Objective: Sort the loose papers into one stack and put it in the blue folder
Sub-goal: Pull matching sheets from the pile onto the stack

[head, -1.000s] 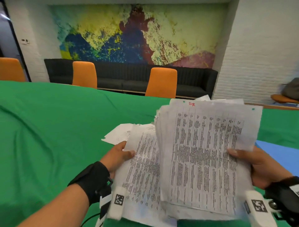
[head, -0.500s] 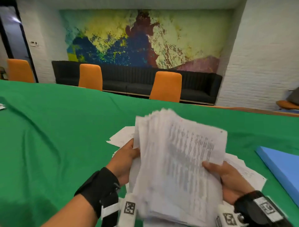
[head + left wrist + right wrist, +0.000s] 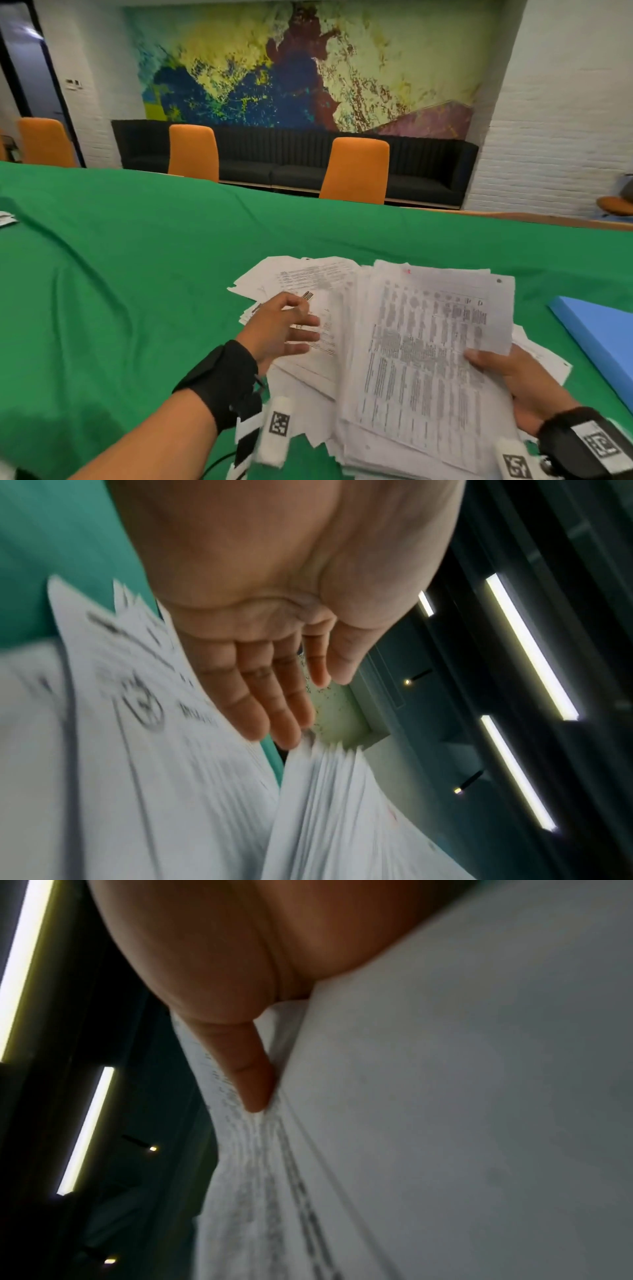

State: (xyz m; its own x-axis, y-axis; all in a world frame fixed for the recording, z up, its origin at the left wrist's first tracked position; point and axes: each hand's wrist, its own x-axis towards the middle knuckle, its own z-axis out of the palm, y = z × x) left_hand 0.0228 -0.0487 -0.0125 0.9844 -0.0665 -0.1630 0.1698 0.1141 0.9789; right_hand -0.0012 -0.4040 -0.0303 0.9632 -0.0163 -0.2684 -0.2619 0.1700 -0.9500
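Observation:
A thick stack of printed papers (image 3: 424, 356) lies low over the green table, fanned and uneven. My right hand (image 3: 507, 373) grips its right edge, thumb on top; the right wrist view shows the thumb (image 3: 246, 1074) pressed on the stack (image 3: 445, 1123). My left hand (image 3: 284, 329) is off the stack, fingers straight, hovering over loose sheets (image 3: 308, 284) spread to the left. In the left wrist view its fingers (image 3: 267, 696) are extended beside the paper edges (image 3: 325, 791). The blue folder (image 3: 599, 335) lies shut on the table at the right.
A green cloth covers the table (image 3: 120, 274). A few more papers (image 3: 5, 217) lie at the far left edge. Orange chairs (image 3: 356, 171) and a black sofa (image 3: 291, 161) stand behind the table's far edge.
The stack has come down from upright to lying over the loose sheets. My left hand has let go of it and opened. My right hand still grips the right edge.

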